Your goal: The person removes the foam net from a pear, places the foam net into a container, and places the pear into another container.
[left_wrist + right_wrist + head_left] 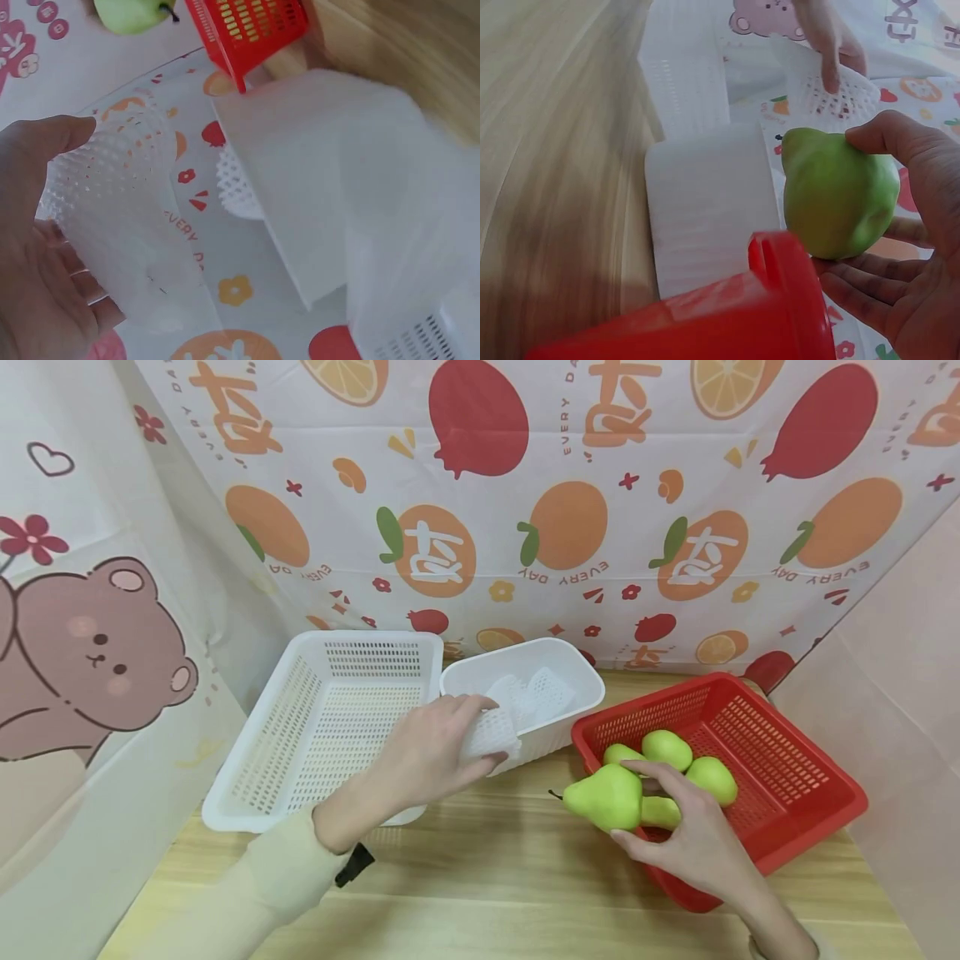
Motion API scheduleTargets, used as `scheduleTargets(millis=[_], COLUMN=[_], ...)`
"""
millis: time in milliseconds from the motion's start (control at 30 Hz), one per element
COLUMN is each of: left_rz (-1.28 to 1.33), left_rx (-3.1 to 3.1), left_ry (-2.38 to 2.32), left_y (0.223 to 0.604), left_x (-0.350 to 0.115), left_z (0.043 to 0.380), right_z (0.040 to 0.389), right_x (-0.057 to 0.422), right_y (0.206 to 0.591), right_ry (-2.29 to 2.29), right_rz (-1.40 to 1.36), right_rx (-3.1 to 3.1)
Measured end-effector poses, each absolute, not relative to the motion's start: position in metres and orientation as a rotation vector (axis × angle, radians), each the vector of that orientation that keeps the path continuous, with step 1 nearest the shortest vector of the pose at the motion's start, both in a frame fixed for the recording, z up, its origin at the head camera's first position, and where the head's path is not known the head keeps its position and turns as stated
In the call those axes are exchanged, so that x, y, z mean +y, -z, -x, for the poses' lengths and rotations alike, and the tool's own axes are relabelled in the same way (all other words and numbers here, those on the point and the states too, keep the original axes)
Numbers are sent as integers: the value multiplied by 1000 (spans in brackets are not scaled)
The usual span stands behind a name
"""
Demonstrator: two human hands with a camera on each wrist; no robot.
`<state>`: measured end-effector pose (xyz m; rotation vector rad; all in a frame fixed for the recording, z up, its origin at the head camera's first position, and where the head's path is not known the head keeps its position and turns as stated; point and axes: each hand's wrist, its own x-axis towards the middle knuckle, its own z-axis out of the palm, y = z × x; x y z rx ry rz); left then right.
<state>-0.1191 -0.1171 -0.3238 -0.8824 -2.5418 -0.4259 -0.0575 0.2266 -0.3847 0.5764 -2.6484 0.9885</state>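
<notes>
In the head view my left hand grips a white foam net sleeve by its side, over the front rim of the small white bin. The left wrist view shows the sleeve as a tube of mesh between thumb and fingers. My right hand holds a green pear at its wide end, above the left edge of the red basket. The pear's dark stem points left, toward the sleeve. More green pears lie in the red basket, partly hidden behind the hand.
Other foam net sleeves lie inside the small white bin. A larger white basket with slotted walls stands to its left. Behind them hangs a fruit-print cloth. All the containers stand on a wooden table.
</notes>
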Motion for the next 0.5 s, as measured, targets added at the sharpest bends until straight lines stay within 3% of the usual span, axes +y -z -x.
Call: scheduleTargets(millis=[500], left_rz=[831], left_rx=[-2790], left_ry=[426], left_y=[288], left_x=[-117], left_z=[166], right_z=[55], right_x=[241], right_y=[381], right_ry=[-898], right_rz=[-519], right_rx=[-2707])
